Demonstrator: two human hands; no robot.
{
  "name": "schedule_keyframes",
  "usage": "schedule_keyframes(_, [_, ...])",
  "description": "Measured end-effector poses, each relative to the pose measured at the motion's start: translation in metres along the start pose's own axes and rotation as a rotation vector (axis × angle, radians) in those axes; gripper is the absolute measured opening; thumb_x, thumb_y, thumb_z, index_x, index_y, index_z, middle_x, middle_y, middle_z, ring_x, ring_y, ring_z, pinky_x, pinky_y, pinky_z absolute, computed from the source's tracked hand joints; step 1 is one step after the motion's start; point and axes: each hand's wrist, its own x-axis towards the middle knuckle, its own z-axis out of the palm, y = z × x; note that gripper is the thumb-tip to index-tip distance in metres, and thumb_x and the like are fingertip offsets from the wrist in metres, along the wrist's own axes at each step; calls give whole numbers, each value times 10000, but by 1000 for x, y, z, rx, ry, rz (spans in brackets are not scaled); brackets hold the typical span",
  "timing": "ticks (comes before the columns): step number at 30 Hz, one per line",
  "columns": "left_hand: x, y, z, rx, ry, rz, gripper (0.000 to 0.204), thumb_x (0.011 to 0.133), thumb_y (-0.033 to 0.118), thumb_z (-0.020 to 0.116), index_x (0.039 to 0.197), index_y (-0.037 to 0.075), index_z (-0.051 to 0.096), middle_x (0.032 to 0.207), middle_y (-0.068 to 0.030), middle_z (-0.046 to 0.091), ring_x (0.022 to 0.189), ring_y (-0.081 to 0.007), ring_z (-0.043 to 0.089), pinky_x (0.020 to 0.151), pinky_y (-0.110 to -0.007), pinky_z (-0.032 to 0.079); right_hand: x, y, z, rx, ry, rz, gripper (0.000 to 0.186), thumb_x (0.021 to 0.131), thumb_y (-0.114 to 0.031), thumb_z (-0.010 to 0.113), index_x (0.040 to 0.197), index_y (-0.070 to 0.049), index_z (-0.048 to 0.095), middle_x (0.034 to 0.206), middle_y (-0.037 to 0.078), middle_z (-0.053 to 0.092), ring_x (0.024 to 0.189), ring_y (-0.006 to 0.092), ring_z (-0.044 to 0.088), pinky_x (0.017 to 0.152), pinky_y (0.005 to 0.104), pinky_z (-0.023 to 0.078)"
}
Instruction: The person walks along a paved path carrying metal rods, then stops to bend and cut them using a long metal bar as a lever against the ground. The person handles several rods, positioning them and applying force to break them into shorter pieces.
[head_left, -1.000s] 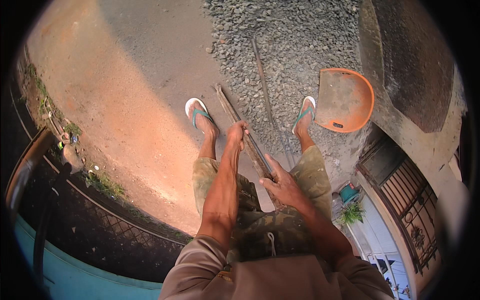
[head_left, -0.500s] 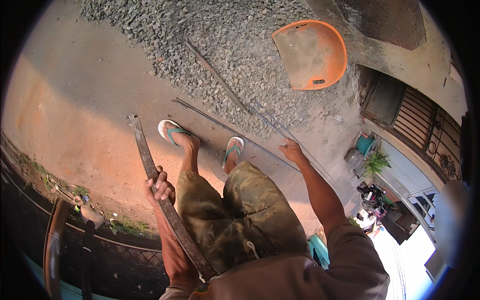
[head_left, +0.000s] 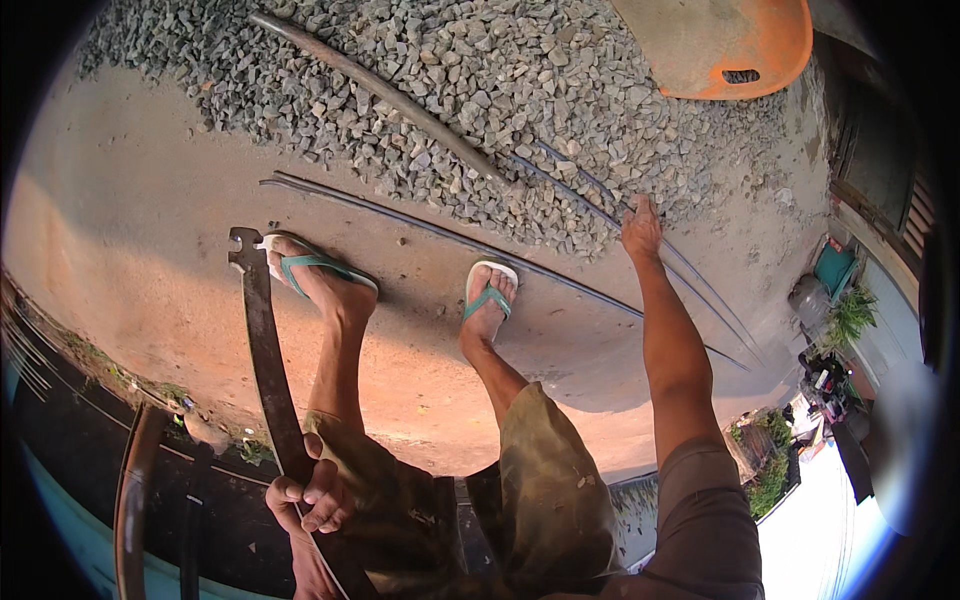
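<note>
A long metal bar (head_left: 268,350) is held in the left hand (head_left: 318,500) by curled fingers; it looks hard and heavy, best gripped mid-length. Thin rods (head_left: 562,184), partly on gravel (head_left: 450,60), are reached by the right hand (head_left: 642,232); whether they are gripped cannot be told.

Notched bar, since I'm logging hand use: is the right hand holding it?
No, only the left hand grips the notched bar.

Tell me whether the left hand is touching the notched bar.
Touching: the head view shows the left hand closed around the dark notched bar, with no gap between them.
</note>
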Motion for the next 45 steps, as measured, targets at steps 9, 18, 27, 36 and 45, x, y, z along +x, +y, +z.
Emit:
schedule_keyframes(9, [23,-22,10,95,163,-42,484,773,59,444,1239,-33,354,670,-58,432,409,-121,474,412,-294,448,-3,-1,8,-202,128,-109,335,828,-289,644,1091,-154,486,1069,123,511,988,320,566,855,446,421])
schedule_keyframes(18, [35,-29,11,80,204,-73,403,797,78,453,1183,-24,404,696,-63,438,465,-149,519,463,-298,460,-1,6,-9,-295,42,-278,258,830,-222,600,1054,-137,504,977,124,527,922,314,571,827,455,429])
schedule_keyframes(27, [40,-38,16,97,232,-51,408,790,66,448,1185,-31,418,682,-49,433,447,-122,499,452,-284,446,-29,6,-17,-154,-70,-375,290,805,-213,601,1011,-29,511,992,153,541,1010,327,519,885,456,402])
schedule_keyframes(36, [37,-41,15,47,250,-36,255,795,23,488,1049,23,505,628,1,397,383,-75,416,356,-219,393,-47,32,38,209,-299,-262,426,949,-192,490,1283,50,386,1196,300,517,1104,458,486,891,476,418])
schedule_keyframes(45, [37,-31,13,101,218,-10,225,785,43,508,1009,58,502,622,17,398,381,-61,401,328,-208,367,-143,-179,51,268,-496,-343,459,866,-161,620,1233,24,415,1295,315,435,1141,426,496,921,443,434])
